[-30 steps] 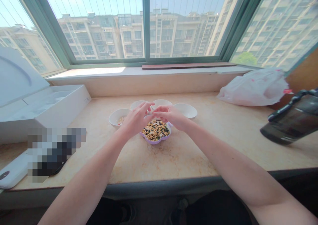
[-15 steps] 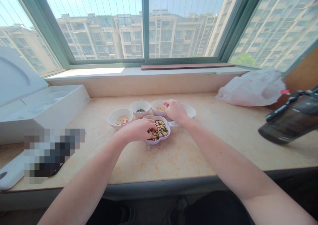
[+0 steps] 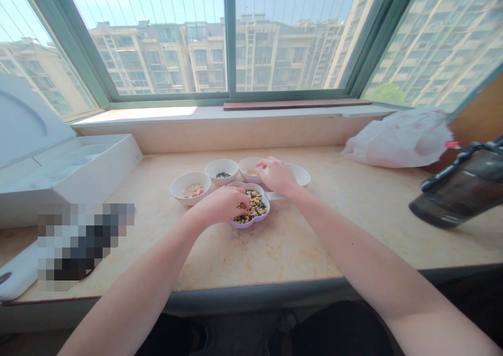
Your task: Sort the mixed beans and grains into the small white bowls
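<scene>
My left hand (image 3: 229, 204) reaches into a lilac, flower-shaped bowl (image 3: 255, 219), its fingers curled together among mixed yellow and black beans (image 3: 256, 203). My right hand (image 3: 275, 173) is over the rim of a white bowl (image 3: 245, 163) with small yellow pieces at its bottom. Its thumb and fingertips are drawn together there; anything between them is too small to make out. Beside that bowl stands a white bowl of black beans (image 3: 223, 175). Further left, another white bowl holds pale flat slices (image 3: 192, 191) with some orange-red bits.
Behind my right hand is another white bowl (image 3: 299, 173), partly covered. An open white box (image 3: 106, 157) and a blurred dark object (image 3: 90, 246) are at left. A white plastic bag (image 3: 396, 138) and a dark translucent bottle (image 3: 458, 188) are at right. A window rises behind.
The fingers of my left hand have drawn closer together in the beans. My right hand has shifted only slightly over its bowl. The bowls stay put.
</scene>
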`<state>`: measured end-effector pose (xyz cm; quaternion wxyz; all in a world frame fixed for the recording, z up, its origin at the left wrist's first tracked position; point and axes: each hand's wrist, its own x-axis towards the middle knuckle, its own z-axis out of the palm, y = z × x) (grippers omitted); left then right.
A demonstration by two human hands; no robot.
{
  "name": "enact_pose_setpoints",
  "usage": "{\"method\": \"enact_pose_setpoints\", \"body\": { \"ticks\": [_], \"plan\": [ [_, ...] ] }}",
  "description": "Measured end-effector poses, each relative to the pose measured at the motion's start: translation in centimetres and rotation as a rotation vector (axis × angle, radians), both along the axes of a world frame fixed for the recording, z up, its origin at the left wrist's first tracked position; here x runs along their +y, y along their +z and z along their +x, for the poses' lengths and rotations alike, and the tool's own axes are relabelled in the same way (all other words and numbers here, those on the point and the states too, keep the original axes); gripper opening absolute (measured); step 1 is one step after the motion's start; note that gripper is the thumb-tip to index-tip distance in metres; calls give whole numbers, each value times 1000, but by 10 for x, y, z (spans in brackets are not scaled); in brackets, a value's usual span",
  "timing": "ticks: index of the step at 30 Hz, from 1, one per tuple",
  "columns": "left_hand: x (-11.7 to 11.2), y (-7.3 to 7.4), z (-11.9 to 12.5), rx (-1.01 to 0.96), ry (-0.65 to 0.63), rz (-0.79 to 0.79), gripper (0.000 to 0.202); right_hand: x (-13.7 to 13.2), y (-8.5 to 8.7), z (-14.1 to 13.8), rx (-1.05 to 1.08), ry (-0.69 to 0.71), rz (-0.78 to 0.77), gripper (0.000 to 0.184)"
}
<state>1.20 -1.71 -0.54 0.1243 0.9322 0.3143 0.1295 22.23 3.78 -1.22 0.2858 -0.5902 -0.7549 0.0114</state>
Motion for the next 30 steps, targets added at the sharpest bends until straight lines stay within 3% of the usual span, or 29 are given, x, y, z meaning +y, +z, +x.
{"method": "enact_pose_setpoints", "body": {
  "ticks": [6, 12, 15, 19, 22, 25, 30],
  "plan": [
    [-1, 4, -1, -30, 27, 19, 16, -2, 1, 2, 24, 29, 12, 21],
    [-8, 16, -1, -291, 252, 2, 33, -7, 8, 4, 83, 30, 43, 19],
    [-8, 19, 0, -573, 298, -189, 40, -9, 10, 4, 98, 40, 57, 18],
    [-4, 22, -1, -990, 220, -641, 34, -15, 11, -1, 127, 91, 66, 15],
    [-5, 27, -2, -1128, 173, -901, 25, -23, 12, -7, 142, 180, 38, 15],
    [-6, 31, -3, -1153, 191, -953, 21, -29, 11, -12, 95, 305, -45, 17],
    [-7, 33, -2, -1215, 279, -880, 17, -31, 3, -15, -44, 476, -117, 16]
  ]
}}
